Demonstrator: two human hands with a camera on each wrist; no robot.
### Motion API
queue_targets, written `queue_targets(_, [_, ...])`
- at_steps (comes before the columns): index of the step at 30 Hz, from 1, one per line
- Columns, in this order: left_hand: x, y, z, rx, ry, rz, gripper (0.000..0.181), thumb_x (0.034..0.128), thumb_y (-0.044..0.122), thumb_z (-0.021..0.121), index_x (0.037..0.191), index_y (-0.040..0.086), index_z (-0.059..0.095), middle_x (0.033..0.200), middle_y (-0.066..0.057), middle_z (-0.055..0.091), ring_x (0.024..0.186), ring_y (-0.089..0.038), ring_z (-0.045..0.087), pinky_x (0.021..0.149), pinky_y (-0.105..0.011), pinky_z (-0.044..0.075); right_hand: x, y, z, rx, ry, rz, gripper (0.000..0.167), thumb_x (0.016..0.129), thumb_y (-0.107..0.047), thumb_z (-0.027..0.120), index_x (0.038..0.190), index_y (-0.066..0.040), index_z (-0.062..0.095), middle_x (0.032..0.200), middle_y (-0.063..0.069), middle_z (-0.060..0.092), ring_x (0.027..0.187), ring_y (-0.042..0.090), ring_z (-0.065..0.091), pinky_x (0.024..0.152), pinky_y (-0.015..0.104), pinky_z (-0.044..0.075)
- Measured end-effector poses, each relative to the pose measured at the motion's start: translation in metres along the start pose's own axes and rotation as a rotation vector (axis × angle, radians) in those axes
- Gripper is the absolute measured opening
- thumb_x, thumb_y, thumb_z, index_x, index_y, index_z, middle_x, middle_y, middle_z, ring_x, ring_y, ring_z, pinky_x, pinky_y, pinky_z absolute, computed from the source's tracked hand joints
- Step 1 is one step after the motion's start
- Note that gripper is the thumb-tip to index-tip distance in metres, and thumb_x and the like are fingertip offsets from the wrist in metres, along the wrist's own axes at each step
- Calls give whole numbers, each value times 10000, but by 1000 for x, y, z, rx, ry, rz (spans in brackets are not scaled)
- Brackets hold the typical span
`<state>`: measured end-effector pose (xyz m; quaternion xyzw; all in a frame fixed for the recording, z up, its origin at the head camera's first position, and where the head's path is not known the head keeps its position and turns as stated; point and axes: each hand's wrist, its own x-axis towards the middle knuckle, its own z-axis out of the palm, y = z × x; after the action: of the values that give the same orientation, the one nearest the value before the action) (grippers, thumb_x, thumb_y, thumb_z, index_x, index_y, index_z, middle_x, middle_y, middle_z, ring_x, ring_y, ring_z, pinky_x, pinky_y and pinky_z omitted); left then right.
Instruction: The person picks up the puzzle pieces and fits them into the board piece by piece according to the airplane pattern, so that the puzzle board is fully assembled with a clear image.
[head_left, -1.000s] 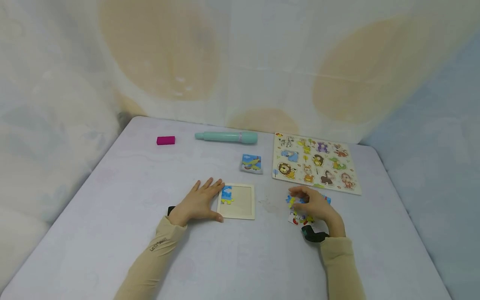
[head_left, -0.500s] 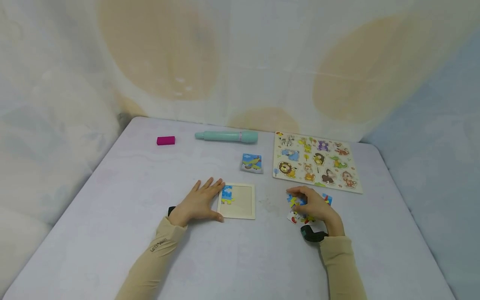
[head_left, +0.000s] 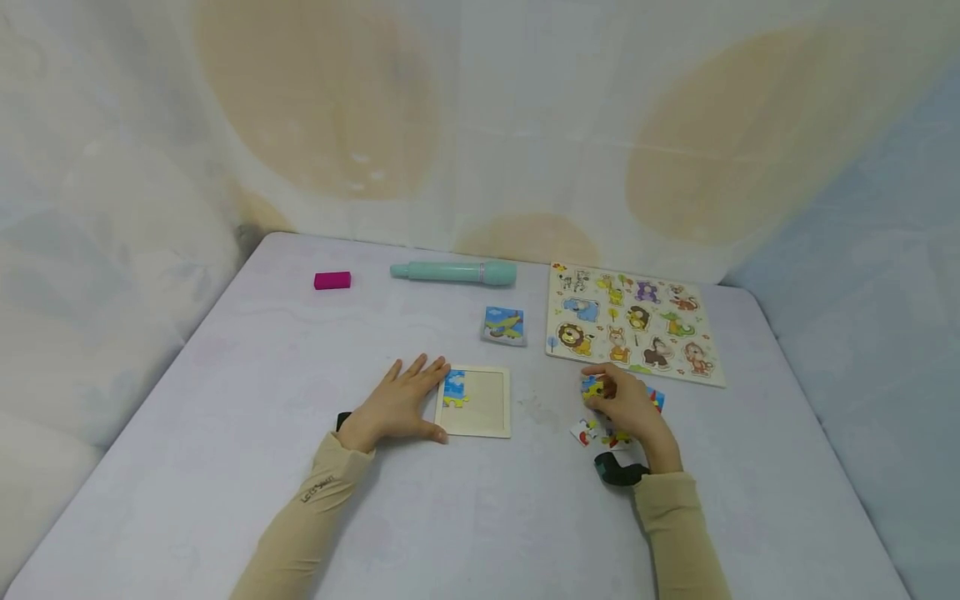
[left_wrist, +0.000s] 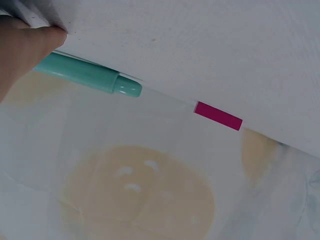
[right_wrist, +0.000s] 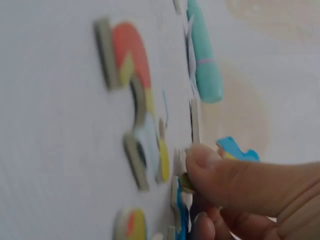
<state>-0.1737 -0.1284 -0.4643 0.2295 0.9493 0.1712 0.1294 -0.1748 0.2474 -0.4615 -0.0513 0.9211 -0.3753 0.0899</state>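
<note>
Puzzle tray (head_left: 487, 406) lies flat near the middle of the bench (head_left: 300, 333), a person's left hand (head_left: 401, 407) spread along its left side, fingers straight and thumb at the lower corner, apparently to keep the frame from sliding. Joined pieces (head_left: 454, 385), blue with yellow lower edges, sit in the tray's upper left, likely begun there because the frame's corner squares them up. Well to the right, the right hand (head_left: 628, 404) pinches a blue-and-yellow piece (head_left: 592, 387) between thumb and fingers, a hold that seems to suit something so small and thin; how high it is lifted cannot be told. Loose pieces (head_left: 585, 432) lie on the bench beneath and around that hand, probably kept aside to leave the tray in reach of both hands. Beyond them, an animal board (head_left: 555, 317), an airplane picture (head_left: 504, 325), a green tube (head_left: 453, 272) and a magenta block (head_left: 332, 281) rest farther back, seemingly out of the way.
</note>
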Motion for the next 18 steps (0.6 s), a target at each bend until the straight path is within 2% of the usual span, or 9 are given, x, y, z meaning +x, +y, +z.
queue_targets(3, [0, -1, 0, -3, 5, 3, 1133, 655, 577, 816, 1544, 150, 259, 1620, -17, 219, 1520, -300, 101, 1209, -579, 33, 1, -3, 0, 0, 34, 50, 413, 926, -147, 646, 1301, -4, 550, 1111, 223, 649, 929, 287, 632, 762, 370, 528])
queue_targets(7, [0, 0, 0, -6, 7, 3, 1128, 657, 569, 819, 1542, 146, 264, 1618, -22, 222, 1519, -305, 104, 1208, -582, 35, 3, -6, 0, 153, 25, 34, 392, 1008, -145, 507, 1338, 66, 482, 1147, 270, 670, 965, 312, 705, 794, 347, 581])
queue_targets(10, [-1, 1, -1, -9, 7, 6, 1120, 658, 555, 824, 1538, 134, 274, 1615, -37, 233, 1516, -319, 115, 1203, -592, 43, 5, -9, 3, 262, -3, 7, 335, 1042, -128, 412, 1287, 80, 507, 1140, 273, 674, 958, 312, 713, 758, 276, 587])
queue_targets(13, [-2, 2, -2, -11, -3, -2, 1125, 657, 556, 825, 1541, 142, 266, 1617, -30, 225, 1517, -312, 112, 1207, -583, 39, 8, -17, 6, 261, -5, 20, 341, 1053, -163, 387, 1238, 82, 534, 1088, 261, 692, 959, 310, 704, 768, 276, 577])
queue_targets(18, [-1, 1, -2, -6, -6, -6, 1127, 659, 560, 822, 1545, 152, 257, 1620, -18, 213, 1521, -298, 100, 1212, -572, 30, 15, -34, 13, 215, 10, 20, 432, 1030, -195, 463, 1364, 77, 479, 952, 218, 693, 783, 209, 671, 696, 281, 534])
